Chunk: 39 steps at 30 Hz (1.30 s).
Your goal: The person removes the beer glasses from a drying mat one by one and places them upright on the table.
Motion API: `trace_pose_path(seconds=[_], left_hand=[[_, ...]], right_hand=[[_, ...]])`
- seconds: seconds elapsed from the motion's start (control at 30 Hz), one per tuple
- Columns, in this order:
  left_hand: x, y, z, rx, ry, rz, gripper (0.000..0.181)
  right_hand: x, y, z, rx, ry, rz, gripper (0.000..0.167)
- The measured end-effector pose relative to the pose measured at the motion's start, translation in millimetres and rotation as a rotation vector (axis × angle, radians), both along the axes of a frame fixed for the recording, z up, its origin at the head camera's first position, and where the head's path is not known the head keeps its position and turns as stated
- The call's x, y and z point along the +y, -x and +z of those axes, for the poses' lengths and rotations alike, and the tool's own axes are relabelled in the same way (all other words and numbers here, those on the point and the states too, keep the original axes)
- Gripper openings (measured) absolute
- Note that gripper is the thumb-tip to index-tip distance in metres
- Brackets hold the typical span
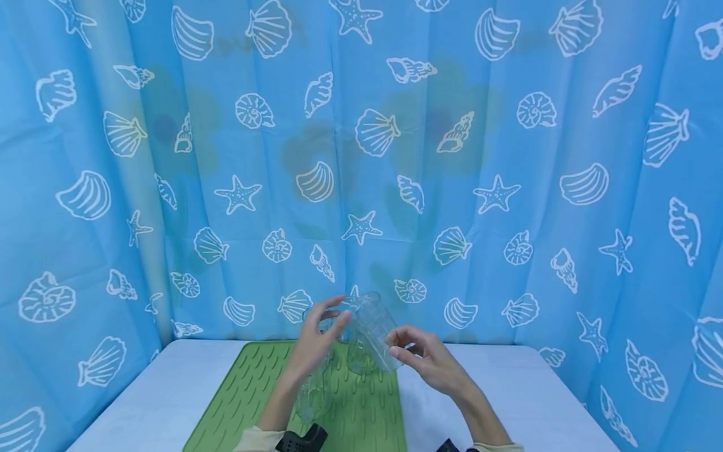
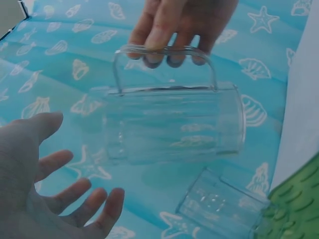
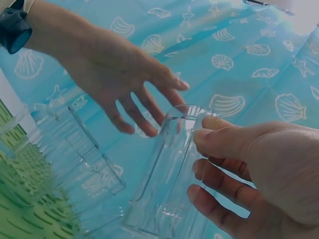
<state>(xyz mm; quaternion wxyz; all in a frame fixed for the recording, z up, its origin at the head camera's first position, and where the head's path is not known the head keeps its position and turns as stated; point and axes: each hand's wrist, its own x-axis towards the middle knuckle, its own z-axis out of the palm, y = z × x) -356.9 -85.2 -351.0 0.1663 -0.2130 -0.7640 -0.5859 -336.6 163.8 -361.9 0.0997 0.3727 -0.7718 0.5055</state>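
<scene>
My right hand [image 1: 425,359] holds a clear glass mug [image 1: 374,325] by its handle, thumb and fingers around it. The mug is raised and tilted, and in the left wrist view its handle [image 2: 117,72] shows in full. My left hand [image 1: 319,333] is beside the mug's upper end with fingers spread; the left wrist view shows a gap between these fingers and the glass. Another clear glass vessel [image 1: 358,361] stands on the green mat [image 1: 243,389] behind the held mug. A further clear glass vessel [image 1: 312,402] is beside my left forearm, partly hidden by it.
The green ridged mat lies on a white-covered table [image 1: 486,402]. More clear glass [image 1: 307,312] shows behind my left hand, too faint to tell apart. A blue curtain [image 1: 361,176] with white shell and starfish prints hangs along the back and sides.
</scene>
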Motion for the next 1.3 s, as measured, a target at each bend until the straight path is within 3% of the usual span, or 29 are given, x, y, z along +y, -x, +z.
trace_pose_path(seconds=[0.17,0.3,0.5,0.77,1.1,1.3], left_hand=[[-4.6,-1.4,4.5,0.018,-0.017,-0.001,0.044],[-10.1,-1.6,5.9,0.028,-0.011,0.033,0.042],[-18.9,0.9,0.3,0.03,0.028,0.08,0.044],[-45.3,-5.8,-3.7,0.047,0.123,0.167,0.046],[-84.5,-18.1,-19.6,0.026,0.219,0.256,0.047],[-107.9,-24.7,-32.2,-0.071,0.364,0.325,0.061]], right_hand=[[4,3.4,-2.6,-0.02,0.026,-0.045,0.02],[6,8.0,-5.1,-0.022,0.047,-0.062,0.02],[8,11.7,-10.3,-0.043,0.073,-0.108,0.02],[12,17.4,-16.9,-0.077,0.109,-0.175,0.022],[18,24.4,-21.8,-0.075,0.13,-0.203,0.021],[23,28.8,-26.2,-0.069,0.149,-0.199,0.021]])
